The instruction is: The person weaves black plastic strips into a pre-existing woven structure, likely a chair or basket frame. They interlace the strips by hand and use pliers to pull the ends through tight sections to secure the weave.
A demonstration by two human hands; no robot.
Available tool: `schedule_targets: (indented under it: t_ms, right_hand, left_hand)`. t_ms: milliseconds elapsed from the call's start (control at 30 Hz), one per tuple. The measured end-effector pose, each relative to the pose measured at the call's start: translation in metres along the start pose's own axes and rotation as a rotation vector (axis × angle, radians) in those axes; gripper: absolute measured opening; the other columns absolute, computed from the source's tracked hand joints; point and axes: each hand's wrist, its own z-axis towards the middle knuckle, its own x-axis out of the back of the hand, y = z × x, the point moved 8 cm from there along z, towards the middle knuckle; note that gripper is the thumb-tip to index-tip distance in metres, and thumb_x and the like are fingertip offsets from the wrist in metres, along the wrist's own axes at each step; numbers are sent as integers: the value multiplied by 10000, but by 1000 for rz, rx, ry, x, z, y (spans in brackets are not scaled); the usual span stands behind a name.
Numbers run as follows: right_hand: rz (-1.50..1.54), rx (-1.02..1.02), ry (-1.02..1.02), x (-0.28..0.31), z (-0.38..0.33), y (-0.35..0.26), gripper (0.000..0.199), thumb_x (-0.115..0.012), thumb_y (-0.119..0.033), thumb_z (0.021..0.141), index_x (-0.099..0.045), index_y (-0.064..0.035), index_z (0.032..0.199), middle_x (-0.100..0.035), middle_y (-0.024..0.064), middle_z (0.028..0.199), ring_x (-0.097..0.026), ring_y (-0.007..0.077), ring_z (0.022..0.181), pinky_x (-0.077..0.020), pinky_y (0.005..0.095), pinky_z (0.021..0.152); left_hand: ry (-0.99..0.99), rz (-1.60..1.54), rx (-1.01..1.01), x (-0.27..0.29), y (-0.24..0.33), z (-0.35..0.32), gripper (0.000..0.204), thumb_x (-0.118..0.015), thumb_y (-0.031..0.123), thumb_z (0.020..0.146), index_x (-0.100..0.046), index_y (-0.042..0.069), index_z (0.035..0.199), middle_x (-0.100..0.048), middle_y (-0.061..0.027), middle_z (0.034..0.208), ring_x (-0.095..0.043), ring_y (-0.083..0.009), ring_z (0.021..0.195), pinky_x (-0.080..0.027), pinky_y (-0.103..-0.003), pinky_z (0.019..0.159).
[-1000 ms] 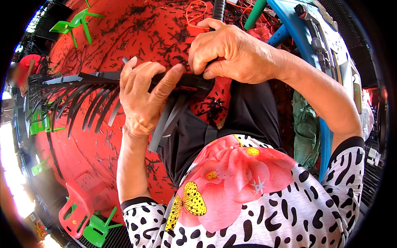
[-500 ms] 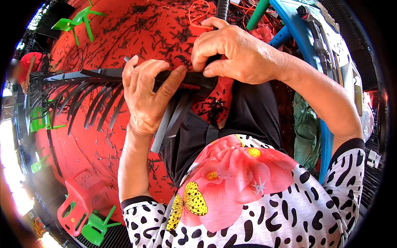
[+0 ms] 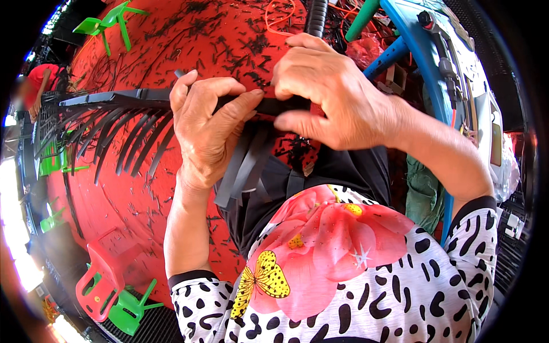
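I see both hands clamped on the black strip bundle (image 3: 114,123): left hand (image 3: 209,134) steadies it, right hand (image 3: 329,97) pinches strips for working over red floor (image 3: 171,51).

red floor (image 3: 143,51), strewn with black offcuts (image 3: 251,43), small green (image 3: 108,20) and red plastic chairs (image 3: 103,274)

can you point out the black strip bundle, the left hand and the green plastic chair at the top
black strip bundle (image 3: 114,128), head view, on the fanned loose strips left of the hands
left hand (image 3: 209,128), head view, on the back of the hand
green plastic chair (image 3: 108,20), head view, on its seat
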Motion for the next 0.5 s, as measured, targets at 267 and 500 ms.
schedule_targets:
  t_ms: [267, 500]
  right_hand:
    - [-77, -52, 187, -3, -4, -4, 213, -717, -93, 665, -530, -23, 737, -531, 141, 764, -566, 338, 801, -429, 445, 881]
    - [-74, -60, 288, -2, -12, -7, 295, -755, 16, 619, -547, -38, 821, -588, 96, 833, -609, 289, 819, -453, 478, 941]
  left_hand:
    - [-46, -40, 52, -1, -3, 6, 249, -741, 75, 716, -727, 133, 958, -614, 13, 864, -604, -171, 807, -357, -418, 956]
    - [-59, -87, 127, 1, -3, 10, 225, -754, 73, 710, -732, 142, 923, -618, 28, 845, -604, -158, 811, -346, -406, 960]
